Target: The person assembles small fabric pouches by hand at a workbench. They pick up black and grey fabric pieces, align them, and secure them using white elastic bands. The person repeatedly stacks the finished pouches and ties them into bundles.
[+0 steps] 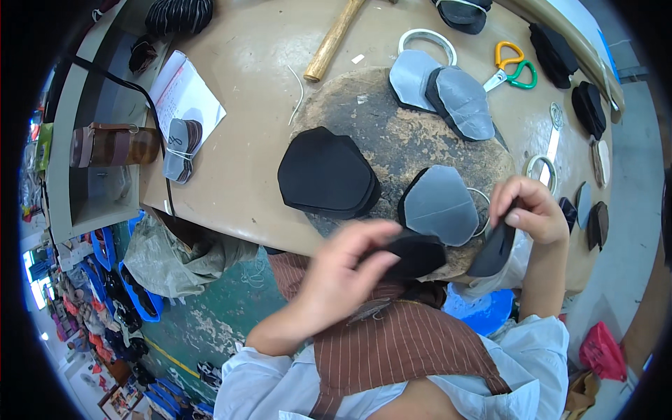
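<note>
My left hand [346,262], smeared by motion, has its thumb and fingers closed on a black rounded piece [418,256] near the worktable's front edge. On the right, my right hand [535,210] pinches another curved black piece [494,250] by its upper end and holds it upright. Between the hands lies a stack of grey-faced pieces [442,206] with black edges, on a worn round board [357,112]. Left of it stands a thick stack of black shaped pieces [325,168]. Two more grey-topped stacks [460,101] overlap at the board's far side.
Beyond the board lie a wooden-handled hammer [332,42], a tape roll [448,42] and orange-green scissors [514,66]. Bundled black pieces [588,108] line the right edge. At left are a paper pad [185,98], a banded bundle [182,150] and a jar [115,145].
</note>
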A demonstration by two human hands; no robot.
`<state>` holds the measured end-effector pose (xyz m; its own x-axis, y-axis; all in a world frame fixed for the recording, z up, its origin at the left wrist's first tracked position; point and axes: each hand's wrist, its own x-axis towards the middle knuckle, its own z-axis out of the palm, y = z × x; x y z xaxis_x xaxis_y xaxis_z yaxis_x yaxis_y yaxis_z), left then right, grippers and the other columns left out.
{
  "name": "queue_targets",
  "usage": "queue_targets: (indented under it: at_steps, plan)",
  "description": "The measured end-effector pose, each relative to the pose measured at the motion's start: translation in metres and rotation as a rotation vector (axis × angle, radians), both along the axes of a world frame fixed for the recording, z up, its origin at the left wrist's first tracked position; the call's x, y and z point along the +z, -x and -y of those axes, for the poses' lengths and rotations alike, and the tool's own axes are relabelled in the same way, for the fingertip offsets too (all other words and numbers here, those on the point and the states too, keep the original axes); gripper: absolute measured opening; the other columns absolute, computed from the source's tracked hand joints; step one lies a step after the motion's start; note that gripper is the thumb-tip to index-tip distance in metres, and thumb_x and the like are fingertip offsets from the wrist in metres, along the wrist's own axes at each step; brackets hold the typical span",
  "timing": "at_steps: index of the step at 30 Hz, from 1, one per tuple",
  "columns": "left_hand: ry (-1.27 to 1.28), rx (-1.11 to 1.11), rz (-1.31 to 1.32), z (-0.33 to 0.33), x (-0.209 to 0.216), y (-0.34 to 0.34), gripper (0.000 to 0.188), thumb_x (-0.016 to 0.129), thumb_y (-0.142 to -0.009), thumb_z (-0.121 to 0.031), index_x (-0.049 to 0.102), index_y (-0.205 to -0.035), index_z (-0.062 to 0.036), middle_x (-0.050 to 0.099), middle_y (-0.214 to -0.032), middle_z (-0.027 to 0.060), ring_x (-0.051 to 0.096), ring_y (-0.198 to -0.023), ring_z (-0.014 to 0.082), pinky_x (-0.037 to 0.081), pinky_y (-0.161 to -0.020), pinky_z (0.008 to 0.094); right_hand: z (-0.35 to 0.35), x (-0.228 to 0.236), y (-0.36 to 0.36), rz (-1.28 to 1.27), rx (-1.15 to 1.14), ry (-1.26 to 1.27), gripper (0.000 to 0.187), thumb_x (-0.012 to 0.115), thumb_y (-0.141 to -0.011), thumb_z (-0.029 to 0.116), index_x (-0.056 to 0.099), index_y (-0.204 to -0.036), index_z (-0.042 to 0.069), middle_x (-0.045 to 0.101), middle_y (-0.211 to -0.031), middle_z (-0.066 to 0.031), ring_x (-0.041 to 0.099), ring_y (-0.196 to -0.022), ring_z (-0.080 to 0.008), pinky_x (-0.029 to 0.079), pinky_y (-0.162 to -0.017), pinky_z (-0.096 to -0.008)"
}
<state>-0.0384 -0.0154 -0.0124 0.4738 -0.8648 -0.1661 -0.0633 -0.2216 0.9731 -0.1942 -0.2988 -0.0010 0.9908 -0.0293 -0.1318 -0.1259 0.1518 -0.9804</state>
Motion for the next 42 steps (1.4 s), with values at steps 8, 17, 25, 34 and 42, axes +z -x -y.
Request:
queue_targets:
  at_steps: [8, 17, 25, 34, 42]
  plan:
    - [-0.239, 0.424, 0.810, 0.018, -0.007, -0.082, 0.038, 0.063, -0.083, 0.004, 0.056, -0.120, 0.0012, 0.059, -0.105, 0.0124, 0.057, -0.103, 0.0230, 0.046, -0.090, 0.0329, -0.044, -0.004, -0.043, 0.024, -0.052, 1.082, 0.025, 0.071, -0.073, 0.002, 0.054, -0.091, 0.005, 0.050, -0.110, -0.0136, 0.052, -0.103, -0.0324, 0.045, -0.087, -0.0357]
    - [0.000, 0.041, -0.294, 0.048, -0.015, 0.005, 0.049, 0.049, -0.095, -0.003, 0.032, -0.141, 0.0010, 0.036, -0.137, 0.0147, 0.044, -0.126, 0.0225, 0.039, -0.103, 0.0356, -0.051, -0.021, -0.012, 0.041, -0.121, 0.921, 0.025, 0.069, -0.063, -0.005, 0.053, -0.081, 0.004, 0.052, -0.094, -0.0110, 0.058, -0.085, -0.0298, 0.048, -0.072, -0.0381]
    - [-0.149, -0.057, 0.449, 0.068, -0.016, 0.006, 0.051, 0.065, -0.086, -0.007, 0.043, -0.131, 0.0023, 0.058, -0.104, 0.0148, 0.059, -0.091, 0.0253, 0.047, -0.080, 0.0333, -0.062, -0.041, 0.017, 0.487, -0.274, 1.093, 0.018, 0.066, -0.065, -0.004, 0.053, -0.070, 0.007, 0.067, -0.094, -0.0090, 0.066, -0.089, -0.0259, 0.051, -0.078, -0.0383]
    - [0.147, 0.184, -0.055, 0.033, 0.003, -0.023, 0.022, 0.064, -0.086, -0.001, 0.062, -0.108, 0.0020, 0.065, -0.096, 0.0074, 0.063, -0.086, 0.0165, 0.051, -0.076, 0.0275, -0.019, 0.023, 0.016, 0.369, -0.516, 0.462, 0.049, 0.059, -0.079, -0.008, 0.046, -0.124, 0.005, 0.064, -0.107, -0.0152, 0.064, -0.095, -0.0223, 0.050, -0.083, -0.0319]
    - [-0.171, 0.322, 0.457, -0.002, -0.011, -0.103, 0.055, 0.073, -0.081, -0.013, 0.051, -0.128, 0.0052, 0.057, -0.117, 0.0157, 0.057, -0.105, 0.0233, 0.048, -0.090, 0.0333, 0.029, 0.010, -0.106, 0.278, -0.453, 1.149, 0.051, 0.071, -0.082, 0.017, 0.052, -0.128, 0.004, 0.058, -0.124, -0.0125, 0.057, -0.112, -0.0234, 0.043, -0.097, -0.0353]
